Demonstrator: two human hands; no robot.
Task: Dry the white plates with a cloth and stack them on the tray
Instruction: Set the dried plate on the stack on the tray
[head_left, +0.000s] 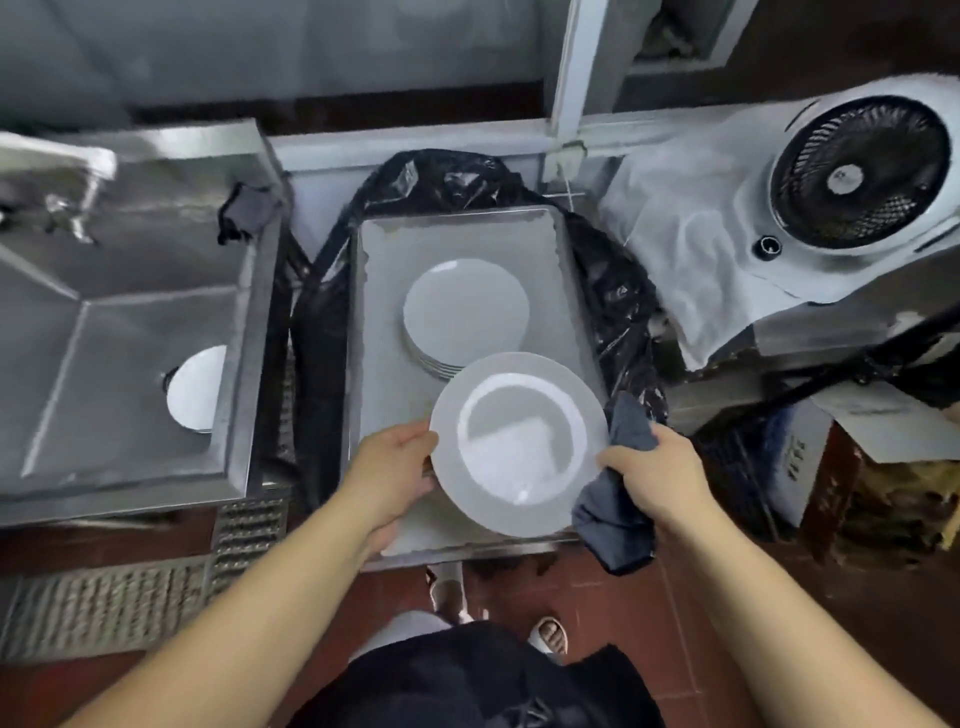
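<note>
Plate in hand: a white plate (519, 444) held face up over the near end of the tray (384, 291).
Left hand (392, 465): fingers curled round the plate's left rim.
Right hand (649, 470): grips a dark blue cloth (618, 514) bunched against the right rim.
Stack: dried plates (465, 312) piled mid-tray, just beyond the held plate.
Sink (119, 332): to the left — another plate (197, 387) waits inside.
Risk: a wet rim may slip from the bare left hand; set down off-centre, it could slide off the pile.
</note>
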